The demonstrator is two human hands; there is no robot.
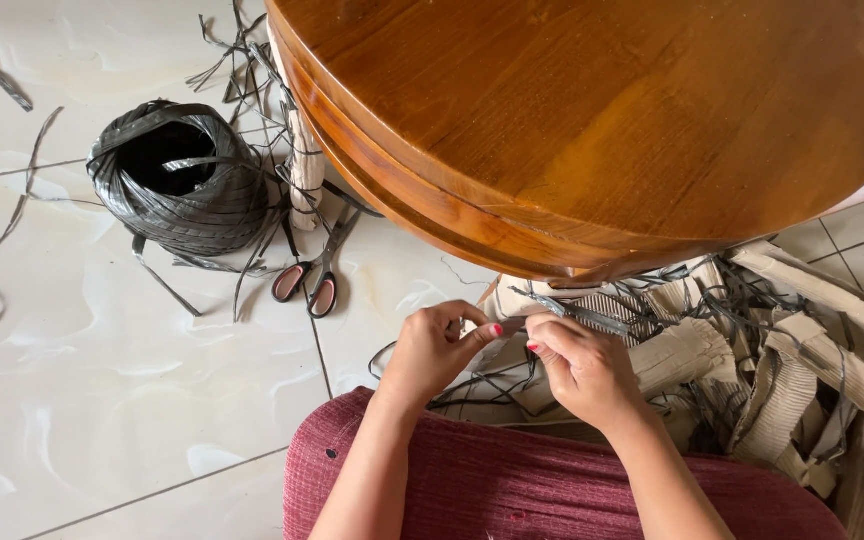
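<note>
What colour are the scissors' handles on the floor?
The scissors have red handles with dark edges, seen best in the head view.

A single head-worn view is provided, aimed steeply downward at close range; the round wooden table [592, 120] is framed toward 1 o'clock.

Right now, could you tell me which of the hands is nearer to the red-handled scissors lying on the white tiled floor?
Left. The left hand sits just right of and below the red-handled scissors, apart from them. The right hand is farther right, beside the cardboard scraps.
</note>
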